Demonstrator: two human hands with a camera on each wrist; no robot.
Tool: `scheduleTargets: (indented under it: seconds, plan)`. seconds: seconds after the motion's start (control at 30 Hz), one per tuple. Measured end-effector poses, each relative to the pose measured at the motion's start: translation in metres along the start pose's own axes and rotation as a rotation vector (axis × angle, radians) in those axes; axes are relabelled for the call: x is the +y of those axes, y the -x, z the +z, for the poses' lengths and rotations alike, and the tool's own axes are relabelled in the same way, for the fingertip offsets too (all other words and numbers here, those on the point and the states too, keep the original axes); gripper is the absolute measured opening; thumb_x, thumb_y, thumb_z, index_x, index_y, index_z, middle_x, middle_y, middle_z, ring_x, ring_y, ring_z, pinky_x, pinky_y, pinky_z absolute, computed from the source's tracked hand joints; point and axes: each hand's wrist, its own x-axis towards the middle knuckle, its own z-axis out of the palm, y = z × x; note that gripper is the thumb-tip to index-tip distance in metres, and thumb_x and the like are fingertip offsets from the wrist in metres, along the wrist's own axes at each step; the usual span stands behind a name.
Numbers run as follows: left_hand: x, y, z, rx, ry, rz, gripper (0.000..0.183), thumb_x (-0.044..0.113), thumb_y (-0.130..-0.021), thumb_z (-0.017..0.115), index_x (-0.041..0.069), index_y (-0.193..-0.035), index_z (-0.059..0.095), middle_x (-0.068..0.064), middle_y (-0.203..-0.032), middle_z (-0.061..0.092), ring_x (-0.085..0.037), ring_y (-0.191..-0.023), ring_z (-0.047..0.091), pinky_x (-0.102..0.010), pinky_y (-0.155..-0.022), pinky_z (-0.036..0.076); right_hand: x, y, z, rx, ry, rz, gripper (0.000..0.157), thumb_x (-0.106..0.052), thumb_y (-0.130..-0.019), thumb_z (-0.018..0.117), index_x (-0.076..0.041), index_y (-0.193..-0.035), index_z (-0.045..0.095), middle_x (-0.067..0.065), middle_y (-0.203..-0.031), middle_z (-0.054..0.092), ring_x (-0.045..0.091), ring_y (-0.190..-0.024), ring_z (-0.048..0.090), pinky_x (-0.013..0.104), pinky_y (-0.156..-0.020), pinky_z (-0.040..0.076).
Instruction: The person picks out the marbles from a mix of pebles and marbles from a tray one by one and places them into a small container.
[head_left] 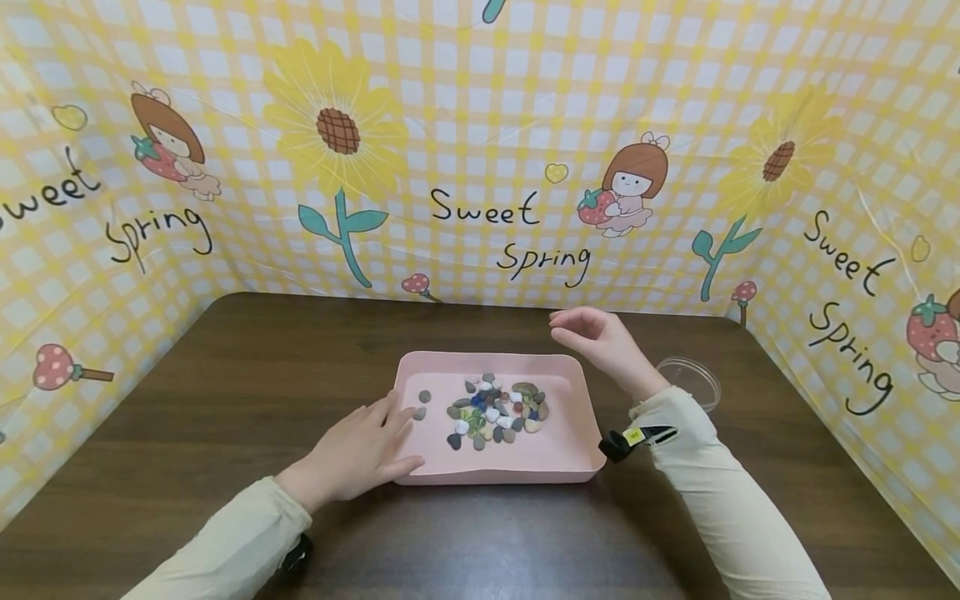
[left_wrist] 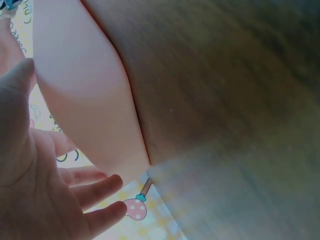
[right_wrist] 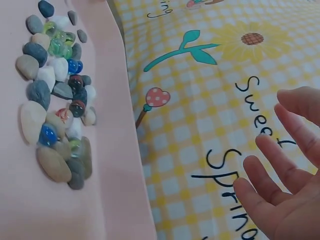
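A pink tray (head_left: pixel 525 468) lies on the table with a cluster of pebbles and glass marbles (head_left: pixel 495 412) in its middle. Two grey pebbles (head_left: pixel 423 397) sit apart near its left wall. My left hand (head_left: pixel 358 450) is at the tray's left side, fingers spread over the rim and thumb at the front left corner. In the left wrist view, its fingers run along the outside of the tray wall (left_wrist: pixel 90 105). My right hand (head_left: pixel 600 340) is raised past the back right corner, fingers loosely bent. Nothing shows between them in the right wrist view.
A clear round lid or shallow dish (head_left: pixel 692 383) lies on the table (head_left: pixel 300 350) right of the tray, partly behind my right forearm. A yellow checked cloth (head_left: pixel 480 142) with printed flowers hangs around the back and both sides.
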Motion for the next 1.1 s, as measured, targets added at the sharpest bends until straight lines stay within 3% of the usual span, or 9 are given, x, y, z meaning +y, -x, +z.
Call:
scheduleTargets:
  seconds: [0.27, 0.53, 0.83, 1.1]
  plan:
    - [0.000, -0.001, -0.002, -0.026, 0.014, -0.016, 0.065, 0.053, -0.089, 0.051, 0.004, -0.132, 0.050, -0.031, -0.139, 0.041, -0.040, -0.122, 0.050, -0.053, -0.100, 0.041, 0.010, -0.009, 0.014, -0.107, 0.002, 0.029, 0.028, -0.018, -0.087, 0.066, -0.002, -0.109, 0.064, 0.017, -0.119, 0.063, 0.005, -0.094, 0.062, 0.022, -0.085, 0.049]
    - [0.000, -0.001, -0.001, -0.014, 0.009, -0.012, 0.065, 0.053, -0.088, 0.051, 0.004, -0.132, 0.050, -0.031, -0.138, 0.042, -0.040, -0.121, 0.050, -0.053, -0.100, 0.041, 0.027, -0.015, 0.024, -0.244, 0.062, 0.069, 0.030, -0.019, -0.088, 0.064, 0.000, -0.111, 0.063, 0.017, -0.122, 0.062, 0.021, -0.110, 0.060, 0.040, -0.100, 0.044]
    - [0.000, -0.001, 0.000, 0.000, 0.008, -0.005, 0.065, 0.052, -0.088, 0.052, 0.003, -0.130, 0.051, -0.031, -0.137, 0.043, -0.040, -0.121, 0.050, -0.052, -0.099, 0.042, 0.036, -0.016, 0.030, -0.404, 0.137, 0.122, 0.020, -0.013, -0.086, 0.065, -0.002, -0.102, 0.066, 0.013, -0.132, 0.057, 0.028, -0.129, 0.047, 0.049, -0.110, 0.031]
    - [-0.001, 0.000, 0.002, 0.008, 0.001, 0.001, 0.065, 0.053, -0.088, 0.052, 0.003, -0.130, 0.051, -0.031, -0.136, 0.044, -0.040, -0.120, 0.051, -0.052, -0.098, 0.043, 0.041, -0.012, 0.032, -0.464, 0.182, 0.148, 0.015, -0.008, -0.080, 0.068, -0.005, -0.094, 0.069, 0.010, -0.142, 0.047, 0.032, -0.137, 0.034, 0.053, -0.113, 0.024]
